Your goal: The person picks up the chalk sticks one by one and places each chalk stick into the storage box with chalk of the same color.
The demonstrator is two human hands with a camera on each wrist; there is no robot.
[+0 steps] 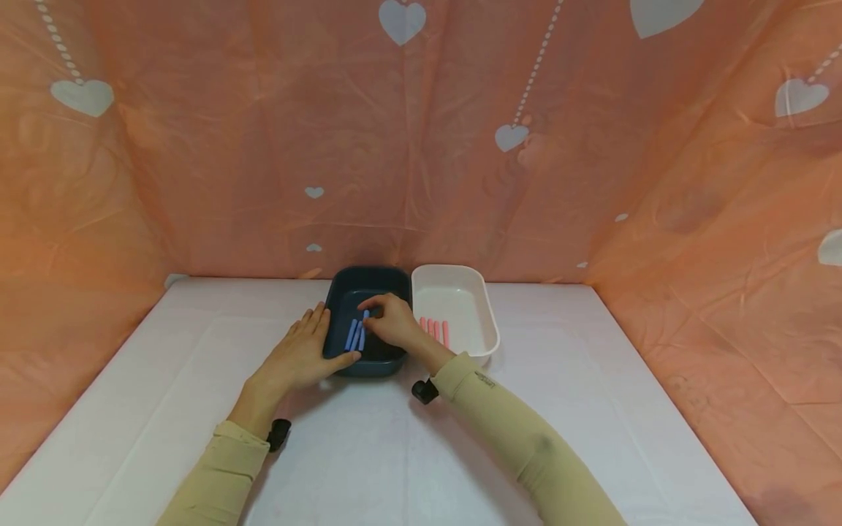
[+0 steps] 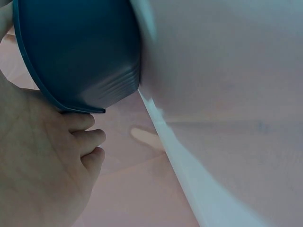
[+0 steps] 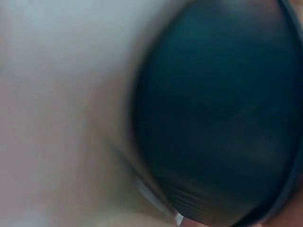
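A dark blue tray (image 1: 370,370) holds several short blue sticks (image 1: 353,334), chalk-like in shape, lying side by side in its left part. My left hand (image 1: 299,354) rests flat against the tray's left side, its thumb over the near rim. In the left wrist view, the fingers of the left hand (image 2: 52,156) lie extended along the tray wall (image 2: 80,52). My right hand (image 1: 392,321) reaches over the tray from the right and pinches one blue stick (image 1: 366,315) between thumb and fingers. The right wrist view shows mainly the tray's outer wall (image 3: 218,113), blurred.
A white tray (image 1: 490,321) stands directly right of the dark one, with several pink sticks (image 1: 446,334) at its left side; my right forearm partly covers its near corner. Both trays stand at the far edge of the white table (image 1: 368,453), before an orange curtain (image 1: 329,146).
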